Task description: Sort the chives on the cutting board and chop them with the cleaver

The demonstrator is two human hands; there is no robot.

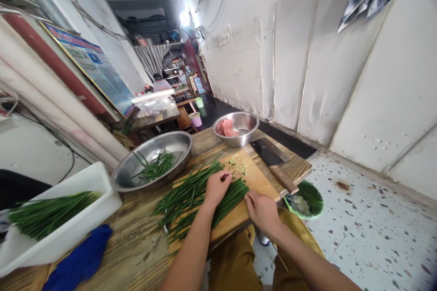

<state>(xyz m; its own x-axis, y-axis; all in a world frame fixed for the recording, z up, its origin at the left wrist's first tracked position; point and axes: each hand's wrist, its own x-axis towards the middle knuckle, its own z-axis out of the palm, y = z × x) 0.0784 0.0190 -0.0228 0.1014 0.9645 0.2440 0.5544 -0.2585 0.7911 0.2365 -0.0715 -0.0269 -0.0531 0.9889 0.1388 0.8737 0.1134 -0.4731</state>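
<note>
A pile of long green chives [194,186] lies across the wooden cutting board [254,175], its trimmed ends toward the right. My left hand [216,188] rests over the pile, thumb and fingers pinched together near small pale cut bits [241,163]. My right hand [262,209] is closed at the right ends of the chives, touching them. Whatever either pinch holds is too small or hidden to tell. Beyond the board, a cleaver [268,151] with a wooden handle lies flat on the wooden table [136,232].
A steel basin [119,175] with cut chives stands behind left; a steel bowl [251,132] with pink pieces stands behind right. At left are a white bin [64,245] of chives and a blue cloth [82,254]. A green-lined bucket [319,200] sits below right. A person [161,84] is far back.
</note>
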